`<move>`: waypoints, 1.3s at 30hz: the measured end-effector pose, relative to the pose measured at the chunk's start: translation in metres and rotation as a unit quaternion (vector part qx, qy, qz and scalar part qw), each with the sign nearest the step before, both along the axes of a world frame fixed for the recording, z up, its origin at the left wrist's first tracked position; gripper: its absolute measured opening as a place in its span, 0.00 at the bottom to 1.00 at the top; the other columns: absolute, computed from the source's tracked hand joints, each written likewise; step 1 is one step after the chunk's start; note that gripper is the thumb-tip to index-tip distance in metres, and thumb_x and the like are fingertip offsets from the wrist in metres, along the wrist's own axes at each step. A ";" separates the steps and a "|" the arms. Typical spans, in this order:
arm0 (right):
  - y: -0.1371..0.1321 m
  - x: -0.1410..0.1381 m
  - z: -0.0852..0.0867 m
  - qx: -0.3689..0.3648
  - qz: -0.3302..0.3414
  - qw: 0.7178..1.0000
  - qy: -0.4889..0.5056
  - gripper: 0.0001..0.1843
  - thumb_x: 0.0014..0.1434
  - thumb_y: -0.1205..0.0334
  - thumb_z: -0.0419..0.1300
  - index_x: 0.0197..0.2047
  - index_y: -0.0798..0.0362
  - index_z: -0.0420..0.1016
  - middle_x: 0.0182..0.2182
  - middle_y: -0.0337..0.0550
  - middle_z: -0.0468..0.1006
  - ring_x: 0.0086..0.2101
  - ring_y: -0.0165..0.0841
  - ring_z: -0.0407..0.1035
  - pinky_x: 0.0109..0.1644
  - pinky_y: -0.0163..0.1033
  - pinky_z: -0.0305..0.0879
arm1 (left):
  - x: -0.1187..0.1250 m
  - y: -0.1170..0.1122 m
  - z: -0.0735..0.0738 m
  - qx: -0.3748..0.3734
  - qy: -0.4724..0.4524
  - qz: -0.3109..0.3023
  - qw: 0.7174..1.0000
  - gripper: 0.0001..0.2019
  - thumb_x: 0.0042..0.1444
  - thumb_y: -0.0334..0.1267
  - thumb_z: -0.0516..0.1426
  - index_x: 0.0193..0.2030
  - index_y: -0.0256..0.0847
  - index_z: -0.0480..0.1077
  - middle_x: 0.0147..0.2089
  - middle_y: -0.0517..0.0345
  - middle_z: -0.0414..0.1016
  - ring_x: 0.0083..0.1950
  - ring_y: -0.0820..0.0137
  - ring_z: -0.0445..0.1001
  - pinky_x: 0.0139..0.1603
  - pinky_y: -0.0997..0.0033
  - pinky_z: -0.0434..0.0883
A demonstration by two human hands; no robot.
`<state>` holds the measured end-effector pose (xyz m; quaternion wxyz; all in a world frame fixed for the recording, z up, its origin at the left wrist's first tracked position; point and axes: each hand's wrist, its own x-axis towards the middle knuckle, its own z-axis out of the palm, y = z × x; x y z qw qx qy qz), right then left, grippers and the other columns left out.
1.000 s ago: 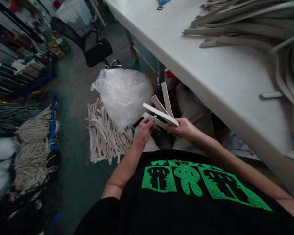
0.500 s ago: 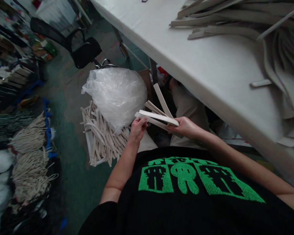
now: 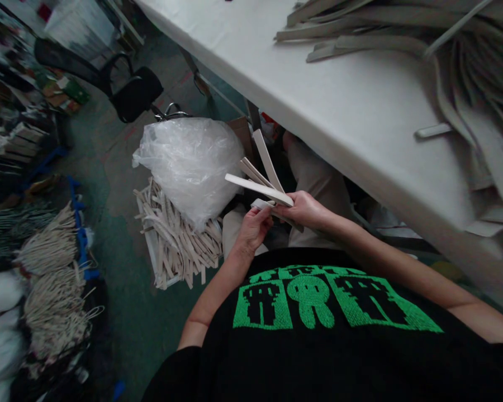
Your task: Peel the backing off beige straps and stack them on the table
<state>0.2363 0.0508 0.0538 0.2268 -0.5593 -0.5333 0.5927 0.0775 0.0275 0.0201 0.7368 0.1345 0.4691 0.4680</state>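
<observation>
The left hand [image 3: 254,228], pinching a pale strip [image 3: 260,204], has drawn nearer the right hand [image 3: 305,210]. Right fingers clasp fanned strips [image 3: 257,190], so both hands stay occupied.

Before the body are the hands: the left hand [image 3: 255,228] just left of the right hand [image 3: 305,211], with the held strips [image 3: 260,188] in them. To their left, a crate [image 3: 150,245] stands on the floor [image 3: 121,240], loose strips [image 3: 184,245] in it and a bag [image 3: 190,162] at its far right side. A chair [image 3: 136,92] is behind the bag. To the right runs a table [image 3: 360,111], a strip pile [image 3: 478,89] on it. Farther left, across the floor, cord bundles [image 3: 54,301] lie beside a pallet edge [image 3: 82,240]
</observation>
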 end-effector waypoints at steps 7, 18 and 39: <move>-0.005 0.015 -0.004 -0.028 0.052 0.997 0.057 0.19 0.47 0.47 0.67 0.27 0.55 0.74 0.16 0.34 0.67 0.16 0.24 0.56 0.16 0.30 0.50 | -0.013 0.004 0.002 0.001 0.041 -0.001 0.999 0.16 0.38 0.35 0.73 0.33 0.36 0.75 0.23 0.67 0.69 0.22 0.82 0.64 0.25 0.79 0.63; 0.006 0.015 -0.025 0.113 -0.064 0.980 0.153 0.18 0.49 0.52 0.67 0.39 0.55 0.82 0.41 0.45 0.82 0.40 0.37 0.75 0.42 0.37 0.71 | -0.004 -0.008 0.020 -0.045 -0.033 -0.089 0.994 0.13 0.41 0.33 0.72 0.34 0.35 0.77 0.25 0.64 0.68 0.23 0.83 0.61 0.25 0.79 0.63; -0.061 0.081 0.033 -0.114 0.028 0.988 0.100 0.33 0.47 0.26 0.62 0.20 0.52 0.73 0.14 0.40 0.61 0.15 0.27 0.47 0.19 0.38 0.39 | -0.016 0.042 -0.062 -0.188 -0.084 0.220 0.954 0.17 0.70 0.44 0.48 0.41 0.33 0.71 0.30 0.54 0.74 0.29 0.74 0.74 0.38 0.75 0.73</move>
